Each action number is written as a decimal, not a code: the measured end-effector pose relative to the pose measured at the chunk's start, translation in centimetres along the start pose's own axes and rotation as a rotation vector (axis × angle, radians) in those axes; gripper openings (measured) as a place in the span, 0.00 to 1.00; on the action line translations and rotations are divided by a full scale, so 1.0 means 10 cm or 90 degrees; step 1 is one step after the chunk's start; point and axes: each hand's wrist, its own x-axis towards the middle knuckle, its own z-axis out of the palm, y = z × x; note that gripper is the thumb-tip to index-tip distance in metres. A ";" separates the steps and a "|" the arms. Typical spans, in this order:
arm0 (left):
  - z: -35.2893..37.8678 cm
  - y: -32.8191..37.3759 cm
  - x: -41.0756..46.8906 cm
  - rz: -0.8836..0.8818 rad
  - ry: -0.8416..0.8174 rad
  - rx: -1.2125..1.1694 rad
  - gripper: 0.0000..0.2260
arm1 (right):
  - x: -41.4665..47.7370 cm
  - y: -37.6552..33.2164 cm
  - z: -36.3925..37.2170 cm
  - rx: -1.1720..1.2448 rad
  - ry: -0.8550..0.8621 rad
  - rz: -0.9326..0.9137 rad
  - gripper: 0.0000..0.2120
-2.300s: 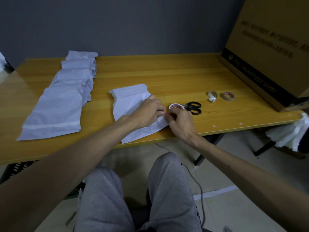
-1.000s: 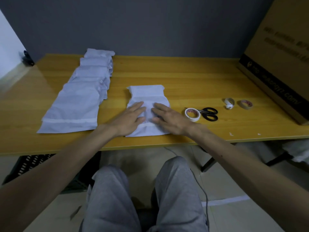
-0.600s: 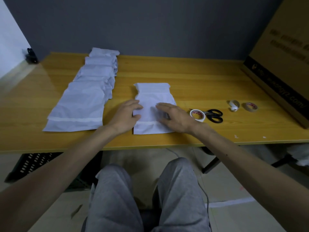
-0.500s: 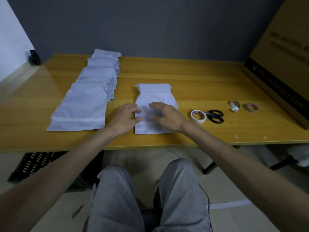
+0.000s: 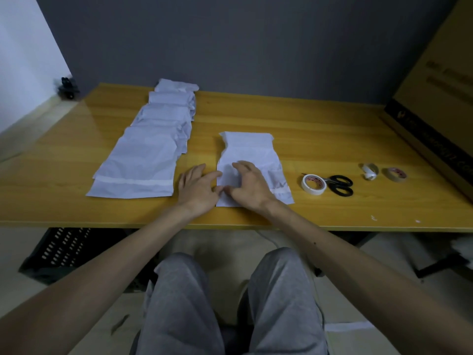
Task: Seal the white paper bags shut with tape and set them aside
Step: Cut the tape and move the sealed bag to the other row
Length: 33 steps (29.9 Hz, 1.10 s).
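- Resting flat near the front edge of the wooden table (image 5: 320,129), the white paper bag (image 5: 252,152) has a tape strip (image 5: 281,193) across its near end.
- Left hand (image 5: 197,188): palm down on the table just beside the bag's left edge, with fingers straight and loosely spread and the tips touching that edge.
- Right hand (image 5: 249,187): on the bag's near half, with fingers spread and slightly arched, pressing the paper and gripping nothing.
- Row of bags (image 5: 148,155): overlapping, left of the bag, running toward the far edge.
- Right of the bag: white tape roll (image 5: 313,184) touching black scissors (image 5: 340,185).
- Farther right: crumpled tape scrap (image 5: 369,171) and small brown tape roll (image 5: 394,173).
- Cardboard box (image 5: 440,85): at the table's right end.
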 end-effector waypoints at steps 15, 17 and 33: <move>-0.07 0.07 0.02 -0.054 -0.112 0.052 0.21 | -0.03 -0.04 0.01 -0.001 0.005 0.014 0.37; -0.08 0.09 0.02 -0.049 -0.136 0.071 0.21 | -0.02 -0.03 0.00 0.011 0.002 0.018 0.38; -0.10 0.13 0.03 -0.070 -0.197 0.101 0.22 | 0.01 0.09 -0.14 0.054 -0.004 0.088 0.45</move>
